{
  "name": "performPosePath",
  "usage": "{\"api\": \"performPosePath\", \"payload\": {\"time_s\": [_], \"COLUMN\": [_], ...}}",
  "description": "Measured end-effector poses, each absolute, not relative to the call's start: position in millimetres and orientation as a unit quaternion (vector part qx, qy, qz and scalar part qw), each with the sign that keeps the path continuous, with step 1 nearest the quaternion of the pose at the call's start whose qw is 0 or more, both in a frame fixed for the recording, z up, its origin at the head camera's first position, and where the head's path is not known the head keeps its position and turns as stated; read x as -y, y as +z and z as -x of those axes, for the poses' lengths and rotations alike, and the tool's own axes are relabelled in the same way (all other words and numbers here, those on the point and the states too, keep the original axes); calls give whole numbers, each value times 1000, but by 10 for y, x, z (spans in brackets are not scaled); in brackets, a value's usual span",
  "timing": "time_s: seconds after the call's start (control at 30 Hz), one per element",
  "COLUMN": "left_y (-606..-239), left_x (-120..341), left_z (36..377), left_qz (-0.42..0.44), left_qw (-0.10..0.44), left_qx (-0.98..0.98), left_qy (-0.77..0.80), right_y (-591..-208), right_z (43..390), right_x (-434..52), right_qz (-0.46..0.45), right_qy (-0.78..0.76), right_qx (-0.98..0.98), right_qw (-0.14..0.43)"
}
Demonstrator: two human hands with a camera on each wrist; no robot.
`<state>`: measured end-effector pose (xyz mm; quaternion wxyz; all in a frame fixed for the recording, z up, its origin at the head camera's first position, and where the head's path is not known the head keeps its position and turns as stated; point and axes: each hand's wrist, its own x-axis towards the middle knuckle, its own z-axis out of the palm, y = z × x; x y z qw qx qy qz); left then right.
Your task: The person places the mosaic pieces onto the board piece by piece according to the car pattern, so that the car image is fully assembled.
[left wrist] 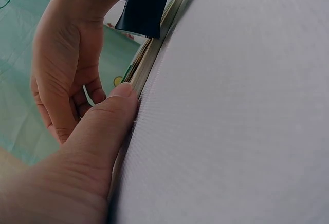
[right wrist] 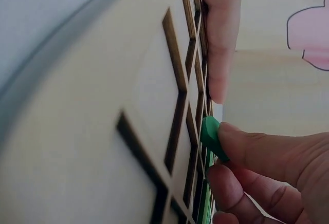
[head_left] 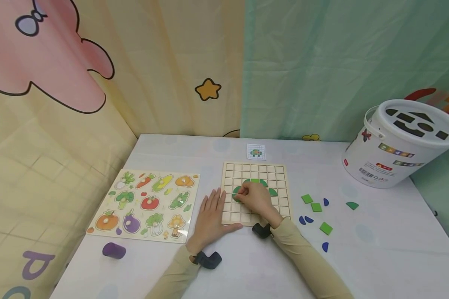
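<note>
A wooden grid board [head_left: 233,212] lies mid-table, with several green pieces set in its squares, one a rounded piece [head_left: 273,192] at the right. My right hand [head_left: 257,198] is over the board and pinches a green curved-edge piece [right wrist: 211,135] between thumb and finger, close against the grid lines. Most of that piece is hidden in the head view. My left hand [head_left: 211,218] lies with straight fingers along the board's left edge. Its thumb [left wrist: 115,118] touches the board's near edge in the left wrist view.
A small pattern card [head_left: 256,152] lies behind the board. To the right are loose green squares [head_left: 326,228], blue half-round pieces [head_left: 325,247] and a green quarter piece [head_left: 352,205]. A vegetable puzzle board [head_left: 142,226], a purple cylinder [head_left: 114,251] and a white bucket [head_left: 381,166] also stand around.
</note>
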<state>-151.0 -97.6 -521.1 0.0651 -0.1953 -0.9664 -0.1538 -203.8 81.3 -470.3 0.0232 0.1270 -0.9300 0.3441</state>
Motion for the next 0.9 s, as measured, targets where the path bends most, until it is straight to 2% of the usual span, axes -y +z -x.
{"api": "performPosePath", "payload": {"time_s": [0.23, 0.73, 0.9], "left_y": [-5202, -5202, -5205], "left_x": [975, 966, 971], "left_z": [1504, 1499, 1503], "left_qz": [203, 197, 199], "left_qw": [74, 62, 74], "left_qx": [962, 964, 963], "left_qy": [-167, -165, -165], "right_y": [-4715, -4696, -4645], "right_z": [2047, 2024, 1963], "right_x": [-826, -914, -1033], "right_qz": [-127, -116, -109], "right_qy": [320, 320, 312], "right_qx": [938, 940, 943], "right_qw": [38, -22, -37]}}
